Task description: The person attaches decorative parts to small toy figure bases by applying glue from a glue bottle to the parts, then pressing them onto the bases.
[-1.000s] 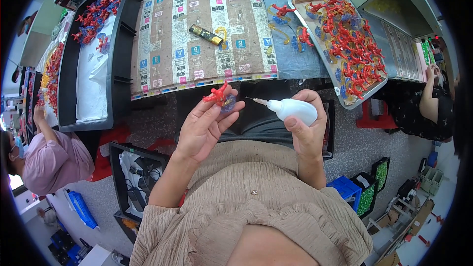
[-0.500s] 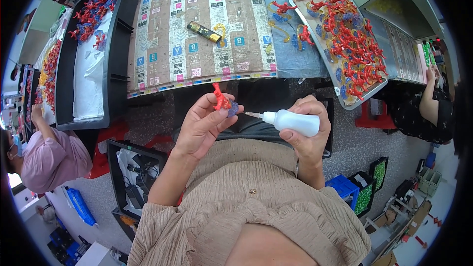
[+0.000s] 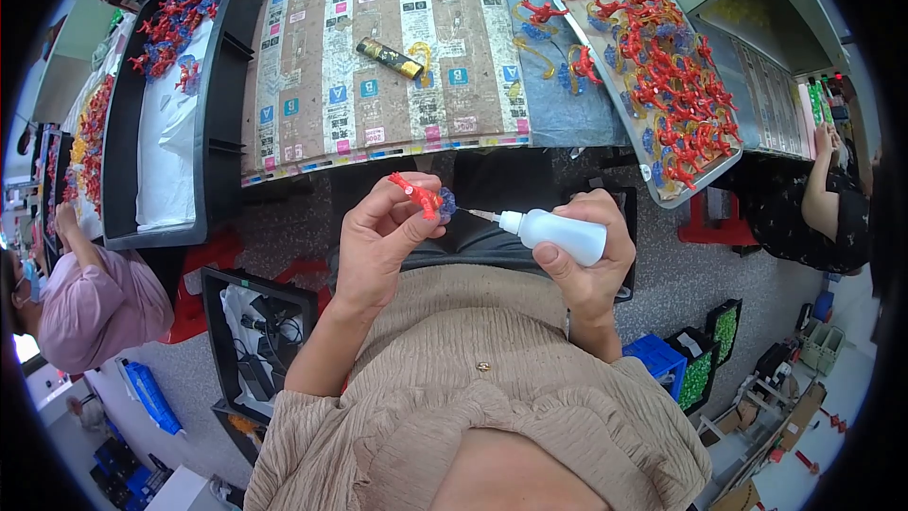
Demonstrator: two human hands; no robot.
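Note:
Between the thumb and fingers of my left hand (image 3: 378, 241) is a small red plastic figure (image 3: 416, 193) with a translucent blue piece (image 3: 447, 204) joined at its right side. My right hand (image 3: 598, 255) is wrapped round a white squeeze bottle (image 3: 558, 236) with a thin needle tip. The bottle lies nearly level, its needle pointing left at the blue piece; whether the two touch I cannot tell. Both hands are held over my lap, in front of the table edge.
A metal tray (image 3: 653, 175) of red, blue and yellow pieces stands at the table's right. On the left is a black tray (image 3: 213, 147) with similar pieces. A dark tube (image 3: 390, 59) and a yellow piece (image 3: 423, 64) lie mid-table. A co-worker (image 3: 99, 293) sits left, another (image 3: 804, 218) right.
The red figure has turned in my left hand, from nearly upright to tilted leftward. The bottle has moved slightly left and tips a little more steeply.

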